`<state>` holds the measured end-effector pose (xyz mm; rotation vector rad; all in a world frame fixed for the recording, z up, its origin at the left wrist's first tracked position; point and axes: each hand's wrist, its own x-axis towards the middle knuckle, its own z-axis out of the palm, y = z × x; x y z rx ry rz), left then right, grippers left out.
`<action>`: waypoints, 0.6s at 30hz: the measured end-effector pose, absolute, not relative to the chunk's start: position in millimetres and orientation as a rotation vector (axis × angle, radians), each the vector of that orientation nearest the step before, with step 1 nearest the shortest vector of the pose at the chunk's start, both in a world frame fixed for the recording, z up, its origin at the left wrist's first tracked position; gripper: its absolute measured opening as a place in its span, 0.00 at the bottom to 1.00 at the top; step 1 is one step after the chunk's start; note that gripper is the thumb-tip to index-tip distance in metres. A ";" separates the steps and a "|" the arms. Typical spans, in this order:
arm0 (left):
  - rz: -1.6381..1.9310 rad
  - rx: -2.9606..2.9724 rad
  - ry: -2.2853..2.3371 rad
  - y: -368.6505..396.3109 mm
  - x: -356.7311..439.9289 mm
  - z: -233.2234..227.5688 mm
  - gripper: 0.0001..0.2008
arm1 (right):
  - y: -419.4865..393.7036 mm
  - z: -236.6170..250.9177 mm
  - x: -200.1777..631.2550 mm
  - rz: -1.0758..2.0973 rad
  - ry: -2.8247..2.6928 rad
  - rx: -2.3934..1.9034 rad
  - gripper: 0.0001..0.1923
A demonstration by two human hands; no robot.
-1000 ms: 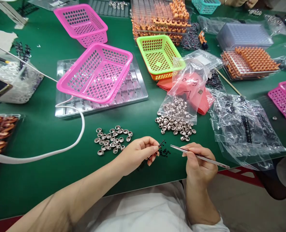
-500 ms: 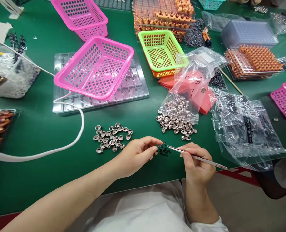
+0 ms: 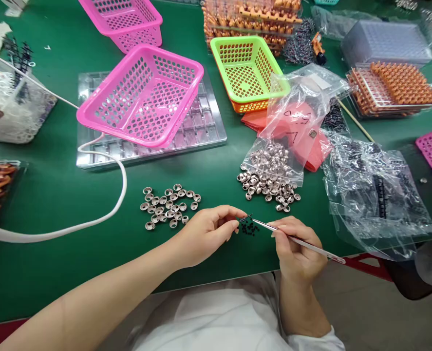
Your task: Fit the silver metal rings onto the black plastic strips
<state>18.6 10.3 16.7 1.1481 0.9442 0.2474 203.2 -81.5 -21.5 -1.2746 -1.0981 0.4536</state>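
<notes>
Flat green counter (image 3: 55,263): our left grip (image 3: 212,234) pinches a thin black plastic strip (image 3: 245,218), likely steadying it against slim silver metal tweezers (image 3: 312,247) clamped in our right grip (image 3: 299,259).

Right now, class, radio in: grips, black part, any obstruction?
Left grip pinching black part. Right grip holding tweezers, tips close. Loose black bits nearby; no obstruction seen.

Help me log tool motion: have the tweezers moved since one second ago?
Yes: judged against the larger pile of metal cups, the tweezers in the right hand have shifted left, toward the left hand.
</notes>
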 end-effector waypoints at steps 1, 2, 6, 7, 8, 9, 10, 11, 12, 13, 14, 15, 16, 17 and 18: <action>0.244 1.149 0.941 10.5 18.5 16.8 0.15 | -81.5 -21.4 203.1 0.461 -1.097 -1.266 0.12; 0.243 1.149 0.938 10.7 18.4 16.7 0.15 | -81.6 -21.3 203.1 0.469 -1.095 -1.260 0.12; 0.244 1.144 0.927 10.5 17.6 15.5 0.15 | -81.7 -21.1 202.9 0.488 -1.094 -1.258 0.13; 0.244 1.140 0.925 10.3 17.5 15.1 0.15 | -81.7 -21.2 203.0 0.486 -1.098 -1.258 0.13; 0.245 1.137 0.924 10.2 17.4 14.8 0.15 | -81.6 -21.3 203.1 0.483 -1.103 -1.258 0.13; 0.248 1.134 0.922 10.1 17.5 14.6 0.15 | -81.5 -21.4 203.4 0.478 -1.112 -1.258 0.14; 0.252 1.133 0.921 10.1 17.6 14.5 0.15 | -81.6 -21.6 203.7 0.469 -1.124 -1.258 0.14; 0.257 1.134 0.921 10.1 17.9 14.6 0.14 | -81.7 -21.8 204.1 0.458 -1.143 -1.257 0.15; 0.261 1.135 0.923 10.3 18.3 14.7 0.14 | -82.0 -22.1 204.5 0.445 -1.171 -1.255 0.16; 0.261 1.132 0.927 10.6 18.7 14.9 0.14 | -82.5 -22.3 204.8 0.429 -1.206 -1.254 0.16; 0.259 1.125 0.935 10.9 19.2 15.2 0.15 | -83.1 -22.6 205.1 0.408 -1.248 -1.253 0.17; 0.254 1.117 0.944 11.2 19.6 15.5 0.15 | -83.8 -22.9 205.2 0.385 -1.292 -1.257 0.18; 0.247 1.111 0.955 11.4 20.1 15.7 0.16 | -84.6 -23.3 205.3 0.356 -1.334 -1.264 0.18; 0.238 1.109 0.966 11.5 20.5 15.8 0.16 | -85.4 -23.7 205.3 0.323 -1.372 -1.272 0.18; 0.229 1.114 0.976 11.4 21.0 15.7 0.16 | -86.2 -24.0 205.2 0.294 -1.399 -1.286 0.18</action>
